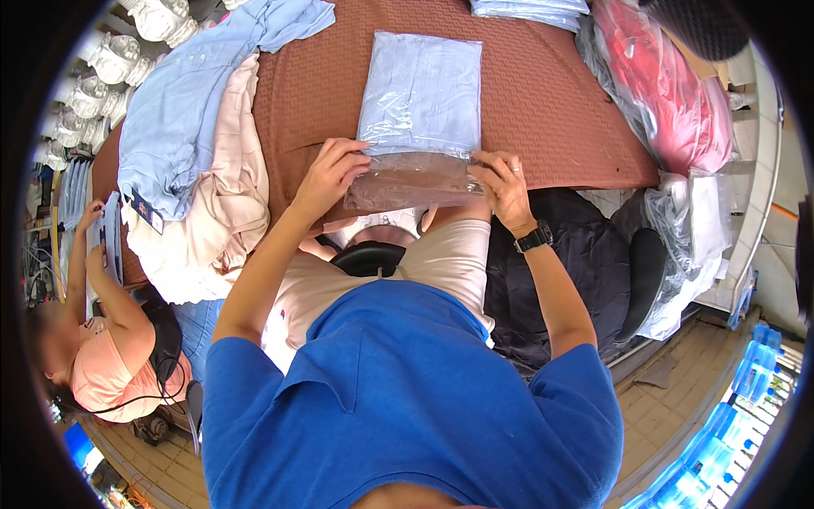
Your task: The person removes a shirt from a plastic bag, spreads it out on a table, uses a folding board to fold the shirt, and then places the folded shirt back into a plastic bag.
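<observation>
Left hand point(326, 176) pinches clear bag point(411, 181) at 9 o'clock, right hand point(507, 188) at 3; folded light-blue garment point(424, 89) lies inside, toward 12, on brown table point(301, 97).

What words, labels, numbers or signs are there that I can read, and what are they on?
None that can be read.
Dark hang tag on the unfolded light-blue shirt: print too small.
Black wristwatch: face too small.
Clear plastic bag: no writing to make out.
</observation>
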Tool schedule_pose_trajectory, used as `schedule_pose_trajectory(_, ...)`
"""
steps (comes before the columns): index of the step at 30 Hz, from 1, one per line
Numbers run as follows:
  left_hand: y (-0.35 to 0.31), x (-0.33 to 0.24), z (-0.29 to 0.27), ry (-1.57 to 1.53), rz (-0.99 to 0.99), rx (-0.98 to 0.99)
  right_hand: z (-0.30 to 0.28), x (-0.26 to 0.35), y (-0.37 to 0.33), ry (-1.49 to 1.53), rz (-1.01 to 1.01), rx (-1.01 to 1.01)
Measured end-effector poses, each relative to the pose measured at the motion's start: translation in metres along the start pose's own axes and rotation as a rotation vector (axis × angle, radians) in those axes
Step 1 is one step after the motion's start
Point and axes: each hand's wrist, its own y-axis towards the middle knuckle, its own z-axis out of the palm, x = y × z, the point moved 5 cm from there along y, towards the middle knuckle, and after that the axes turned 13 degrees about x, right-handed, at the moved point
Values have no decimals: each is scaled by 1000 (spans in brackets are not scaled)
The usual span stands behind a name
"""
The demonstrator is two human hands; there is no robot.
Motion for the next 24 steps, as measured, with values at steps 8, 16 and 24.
schedule_pose_trajectory(8, 2, 22, 13, -178, -92, 31, 15, -18, -4, 153, 22, -61)
schedule_pose_trajectory(16, 1, 35, 14, -335, -298, -12, 16, -22, 2, 280, 148, -105)
schedule_pose_trajectory(24, 9, 50, 24, -362, -389, -56, 23, -29, 8, 316, 368, -167)
